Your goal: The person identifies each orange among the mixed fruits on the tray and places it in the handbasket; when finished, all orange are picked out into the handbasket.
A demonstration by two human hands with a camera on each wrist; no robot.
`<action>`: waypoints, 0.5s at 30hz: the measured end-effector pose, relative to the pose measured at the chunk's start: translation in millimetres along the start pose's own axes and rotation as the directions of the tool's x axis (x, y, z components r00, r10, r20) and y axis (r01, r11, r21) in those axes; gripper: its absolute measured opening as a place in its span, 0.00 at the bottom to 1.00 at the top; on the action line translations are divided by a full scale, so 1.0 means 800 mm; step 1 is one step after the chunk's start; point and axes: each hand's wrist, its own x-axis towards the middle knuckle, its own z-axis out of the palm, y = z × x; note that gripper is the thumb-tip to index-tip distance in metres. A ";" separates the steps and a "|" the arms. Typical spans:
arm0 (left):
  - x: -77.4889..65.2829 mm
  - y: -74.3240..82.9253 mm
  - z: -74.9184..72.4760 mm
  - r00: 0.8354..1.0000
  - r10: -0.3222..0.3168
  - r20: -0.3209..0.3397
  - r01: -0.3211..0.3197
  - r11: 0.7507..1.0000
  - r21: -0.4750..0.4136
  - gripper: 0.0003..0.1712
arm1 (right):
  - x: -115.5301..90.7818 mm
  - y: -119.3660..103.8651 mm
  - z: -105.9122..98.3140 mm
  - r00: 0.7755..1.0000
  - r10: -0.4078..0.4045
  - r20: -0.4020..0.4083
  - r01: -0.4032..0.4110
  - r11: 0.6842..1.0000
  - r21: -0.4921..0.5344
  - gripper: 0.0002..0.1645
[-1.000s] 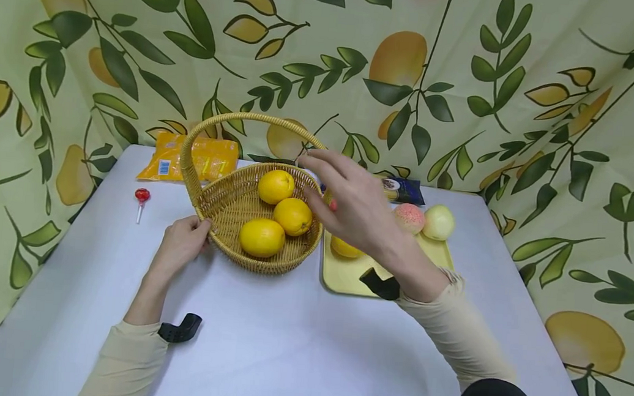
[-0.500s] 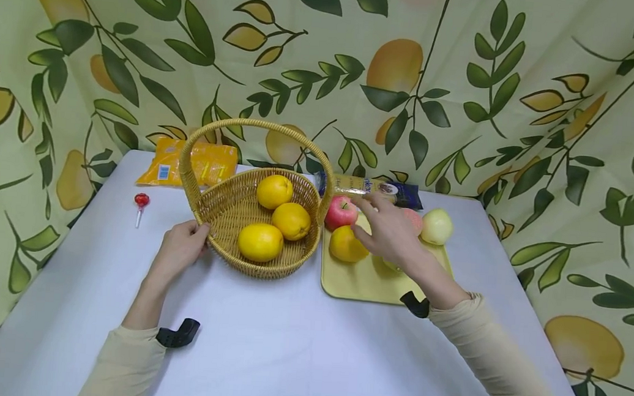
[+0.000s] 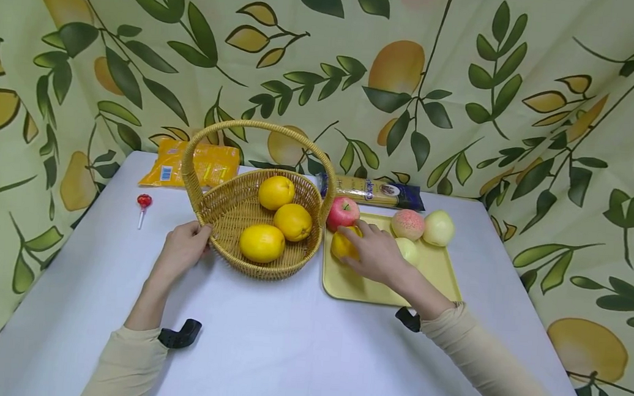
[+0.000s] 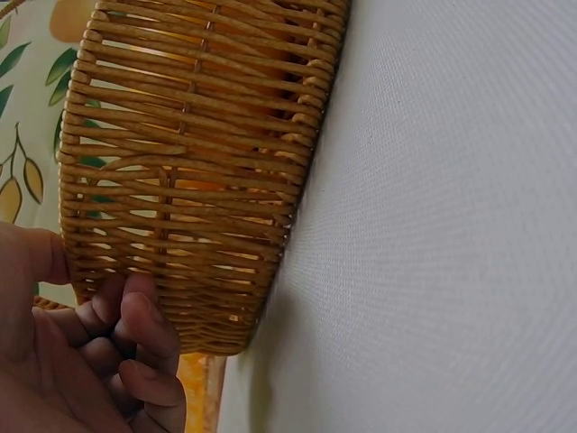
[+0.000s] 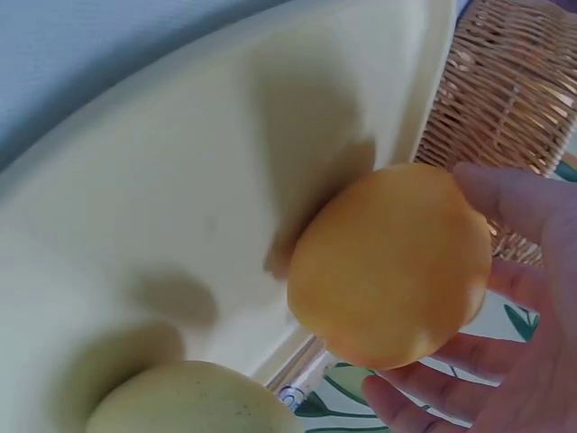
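plainly, the right hand (image 3: 376, 255) grips a smooth, rounded orange-yellow fruit (image 5: 388, 266) on a pale-yellow rectangular tray (image 3: 362, 290), right of the head frame's centre; left of centre, the left hand (image 3: 182, 249) pinches a tan wicker basket (image 3: 227, 216) at its rim.

My cam's got a white table (image 3: 263, 341) with a basket (image 3: 229, 219) parked just left of a yellow tray (image 3: 355, 288). I've also got an orange pack (image 3: 211, 165) and a blue-and-gold pack (image 3: 372, 191) along the back edge, plus a lollipop (image 3: 144, 200) over on the left.
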 end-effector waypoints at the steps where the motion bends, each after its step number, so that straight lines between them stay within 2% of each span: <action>1: 0.000 0.000 0.000 1.000 0.001 0.000 -0.001 1.000 0.000 0.24 | 0.000 0.000 0.002 1.000 -0.008 -0.012 0.008 1.000 -0.010 0.35; 7: 0.000 0.000 0.002 1.000 0.005 -0.006 -0.005 1.000 0.000 0.23 | 0.000 0.002 0.008 0.995 -0.051 -0.081 0.047 0.997 -0.058 0.33; 15: -0.001 0.002 0.001 1.000 0.006 -0.008 -0.006 1.000 -0.006 0.24 | 0.000 0.003 0.007 0.992 -0.064 -0.109 0.058 0.996 -0.065 0.33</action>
